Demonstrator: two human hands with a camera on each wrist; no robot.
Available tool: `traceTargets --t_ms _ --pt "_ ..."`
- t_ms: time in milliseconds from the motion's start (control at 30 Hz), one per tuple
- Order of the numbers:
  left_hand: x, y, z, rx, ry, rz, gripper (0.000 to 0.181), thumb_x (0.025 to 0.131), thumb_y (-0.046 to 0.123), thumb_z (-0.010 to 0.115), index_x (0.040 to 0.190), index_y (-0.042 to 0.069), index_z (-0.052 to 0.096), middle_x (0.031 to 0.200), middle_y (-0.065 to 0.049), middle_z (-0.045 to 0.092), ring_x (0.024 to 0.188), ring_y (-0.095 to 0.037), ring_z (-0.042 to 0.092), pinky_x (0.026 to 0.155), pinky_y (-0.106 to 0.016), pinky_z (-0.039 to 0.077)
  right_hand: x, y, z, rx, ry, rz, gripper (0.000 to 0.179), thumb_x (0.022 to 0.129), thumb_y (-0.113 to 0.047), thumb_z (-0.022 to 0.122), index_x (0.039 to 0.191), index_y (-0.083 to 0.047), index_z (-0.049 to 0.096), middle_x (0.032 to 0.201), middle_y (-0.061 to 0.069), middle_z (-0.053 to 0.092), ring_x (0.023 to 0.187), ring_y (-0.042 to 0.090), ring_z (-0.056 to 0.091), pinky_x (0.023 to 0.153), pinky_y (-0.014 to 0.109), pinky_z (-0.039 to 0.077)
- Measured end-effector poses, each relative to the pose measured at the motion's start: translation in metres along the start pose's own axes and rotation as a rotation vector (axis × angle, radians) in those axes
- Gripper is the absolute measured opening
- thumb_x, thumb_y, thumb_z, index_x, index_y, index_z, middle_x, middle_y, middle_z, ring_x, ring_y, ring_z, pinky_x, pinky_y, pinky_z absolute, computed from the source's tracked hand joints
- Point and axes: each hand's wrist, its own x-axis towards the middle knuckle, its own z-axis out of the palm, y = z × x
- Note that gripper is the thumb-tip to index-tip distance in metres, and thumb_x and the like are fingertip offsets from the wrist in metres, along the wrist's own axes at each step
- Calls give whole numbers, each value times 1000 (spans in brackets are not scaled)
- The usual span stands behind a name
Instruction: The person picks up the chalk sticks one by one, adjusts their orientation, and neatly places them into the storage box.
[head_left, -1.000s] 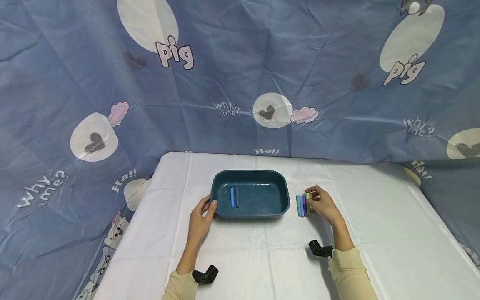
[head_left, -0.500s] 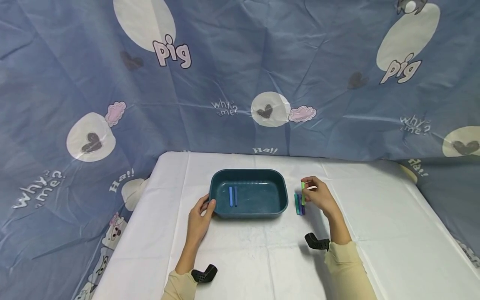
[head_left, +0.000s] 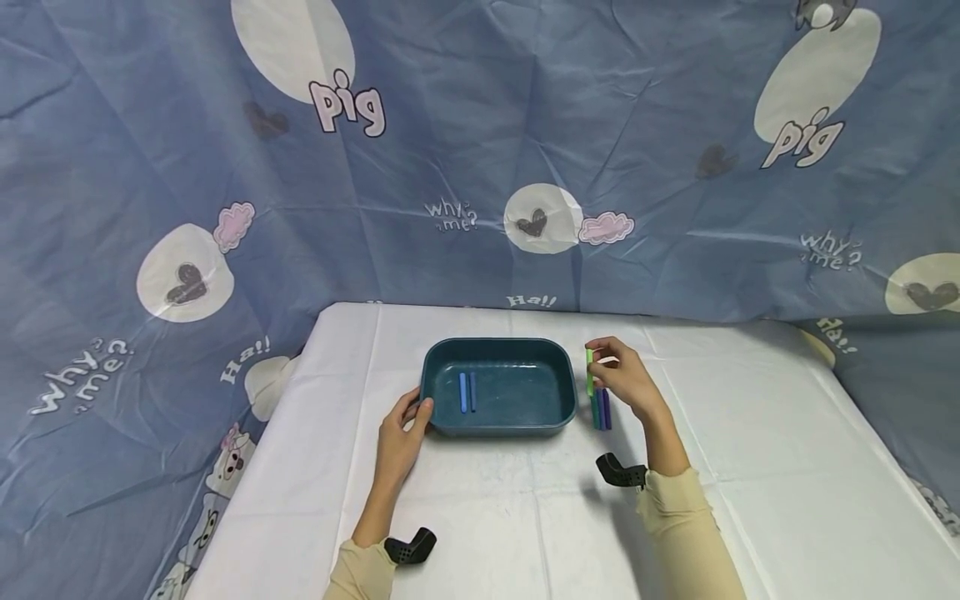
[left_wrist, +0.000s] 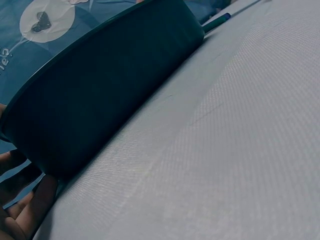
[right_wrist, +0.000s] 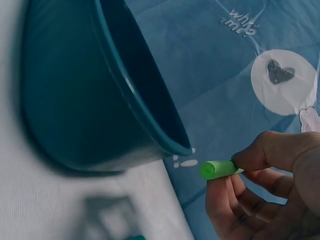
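The right hand pinches the green stick between thumb and fingers, and the stick is held off the tabletop. Just below these fingers, on the near side, lie a teal stick, a violet-blue stick and a purple stick, side by side. To the left of the fingers, near but not touching, stands the dark teal container; two blue sticks lie inside, toward its far end from these fingers. Beyond them, the left hand holds the container's near-left corner, its thumb by the rim and its fingers against the outer wall.

In my judgement, the step in hand is the carrying of the green stick. A move into the container would call for passing over its right rim, then lowering beside the blue pair before the fingers loosen.
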Motion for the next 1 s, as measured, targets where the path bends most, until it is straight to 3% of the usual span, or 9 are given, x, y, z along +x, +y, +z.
traceTargets --t_ms 433,667,900,1000 --pt "1 -1 0 -9 -5 5 49 91 46 58 130 17 56 122 -9 65 111 -22 63 89 -35 53 18 14 12 73 -31 -48 36 88 -3 55 124 0 51 106 17 49 89 23 58 71 35 57" --pt "-1 -1 1 -18 -10 -6 50 90 47 59 130 17 56 123 -9 65 112 -23 63 95 -42 48 18 9 19 94 -62 -46 38 89 -3 55 126 1 50 109 18 49 90 20 58 70 30 57" --pt "-2 2 0 5 20 33 46 92 42 59 129 15 58 118 -10 67 107 -23 65 84 -28 54 20 4 32 121 -87 -36 40 89 -3 56 128 2 48 108 16 50 85 17 58 69 29 56" --pt "-1 2 1 -8 11 22 46 91 43 59 129 16 58 118 -10 67 108 -23 64 82 -24 54 21 3 36 120 -104 -37 41 89 -4 56 128 2 47 106 14 50 85 17 58 70 30 56"
